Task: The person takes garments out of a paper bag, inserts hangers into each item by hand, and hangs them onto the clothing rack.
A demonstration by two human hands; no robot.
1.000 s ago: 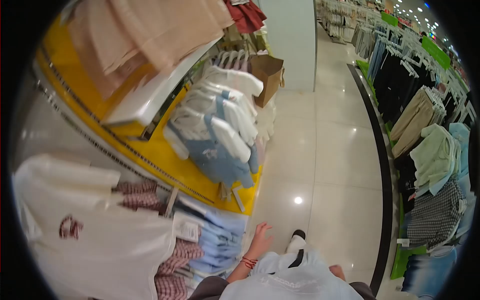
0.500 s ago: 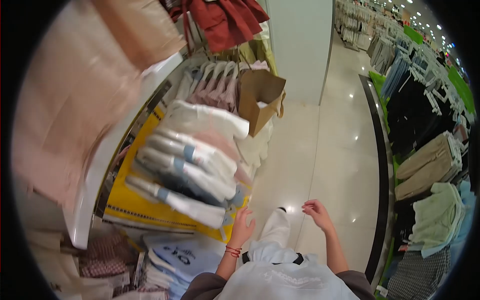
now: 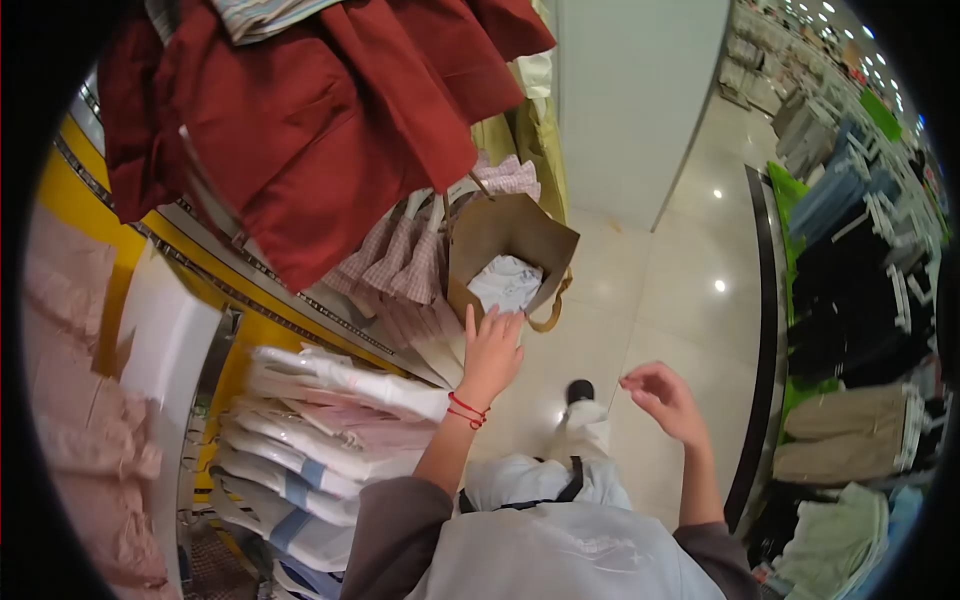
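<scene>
My left hand (image 3: 492,352), with a red cord bracelet (image 3: 466,410) at the wrist, reaches forward with its fingers spread. It is at the near side of a brown paper bag (image 3: 520,225); whether the fingertips touch the bag I cannot tell. Inside the bag's open top lies a white item with faint print (image 3: 507,284). My right hand (image 3: 665,402) hovers above the floor to the right, fingers loosely bent and nothing visible in them. Pink checked garments (image 3: 405,260) hang on white hangers just left of the bag.
Dark red garments (image 3: 330,130) hang at upper left. Folded white and pink clothes in clear wrapping (image 3: 310,430) are stacked below. A pale pillar (image 3: 630,110) stands ahead. Racks of dark trousers (image 3: 845,280) and beige shorts (image 3: 850,435) line the right of the tiled floor (image 3: 680,300).
I have moved forward along the aisle, and the paper bag now appears nearer. My left hand has extended toward it. The red garments loom larger at upper left.
</scene>
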